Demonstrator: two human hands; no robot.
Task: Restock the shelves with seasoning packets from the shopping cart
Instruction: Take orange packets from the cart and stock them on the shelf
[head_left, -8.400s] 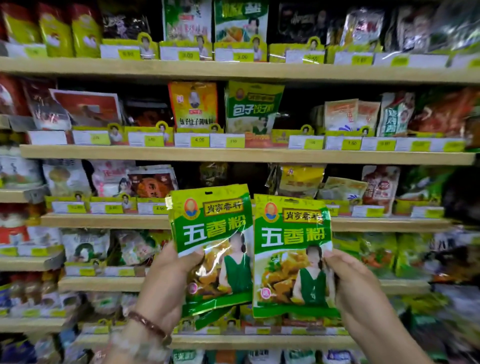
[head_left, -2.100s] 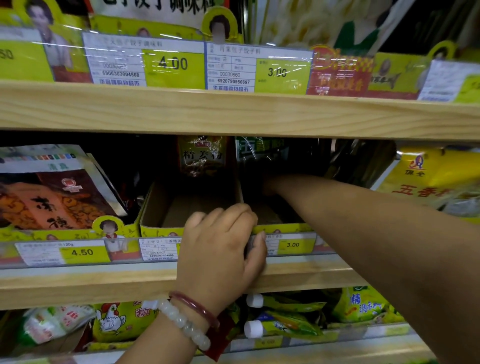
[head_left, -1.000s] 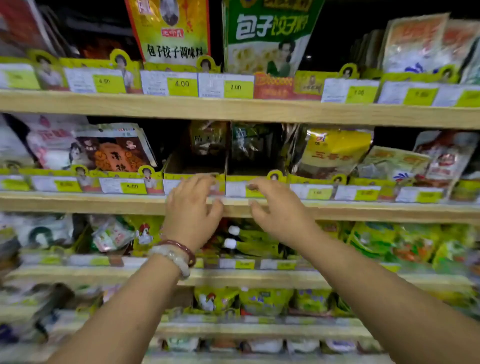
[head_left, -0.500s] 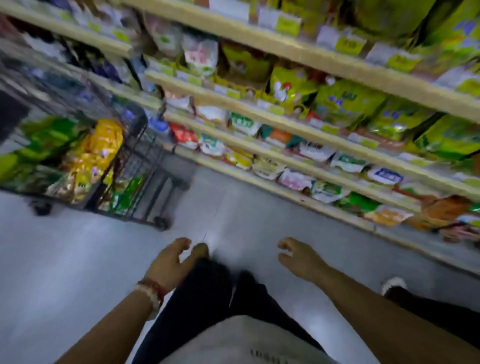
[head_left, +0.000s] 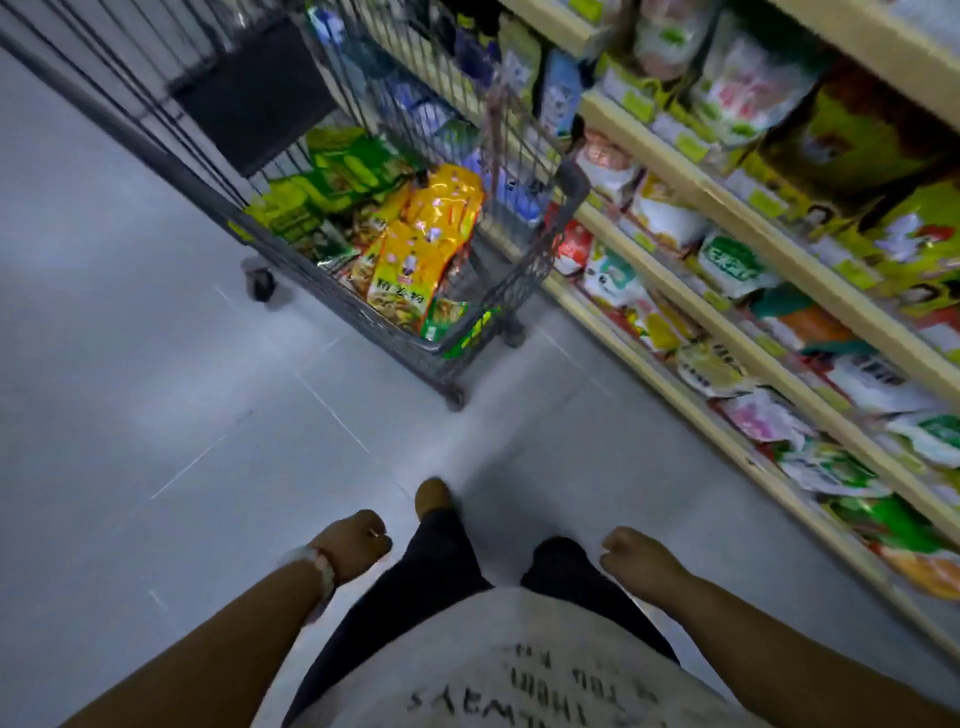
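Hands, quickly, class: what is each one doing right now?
Left hand: loosely curled, holding nothing, hanging idle.
Right hand: loosely curled, holding nothing, hanging idle.

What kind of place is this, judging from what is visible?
Most likely a grocery shop aisle. A wire shopping cart holding yellow and green seasoning packets stands on a grey tiled floor, beside long wooden shelves stocked with packaged food and price tags.
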